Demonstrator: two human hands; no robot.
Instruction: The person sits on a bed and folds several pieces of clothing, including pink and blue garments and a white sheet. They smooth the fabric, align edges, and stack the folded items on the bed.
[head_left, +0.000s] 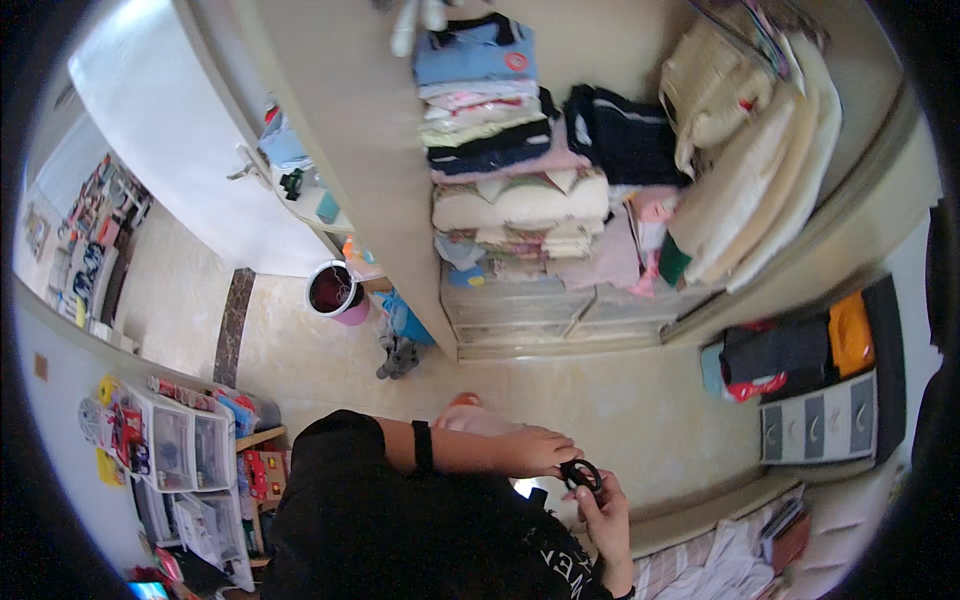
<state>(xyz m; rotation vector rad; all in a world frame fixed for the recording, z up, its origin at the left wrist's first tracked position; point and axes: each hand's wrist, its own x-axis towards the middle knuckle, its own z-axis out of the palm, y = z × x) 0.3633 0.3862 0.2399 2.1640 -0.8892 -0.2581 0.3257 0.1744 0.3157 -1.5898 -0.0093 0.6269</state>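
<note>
In the head view, my left hand (536, 448) reaches across from the left, a black band around the forearm. Its fingertips touch a small black ring-shaped object (582, 475), whose exact kind I cannot tell. My right hand (606, 517) comes up from the lower right and pinches the same object between thumb and fingers. Both hands are close together in front of my black shirt (420, 525). Below them, part of a bright white thing and a small black thing show, mostly hidden by the arm and shirt.
Ahead stands an open wardrobe with folded clothes (517, 202) and hanging garments (757, 172). A waste bin (331, 289) stands on the tiled floor at left. Plastic drawers (180, 442) are at lower left, a grey-and-white drawer unit (817, 424) at right, and a striped bed cover (675, 566) at lower right.
</note>
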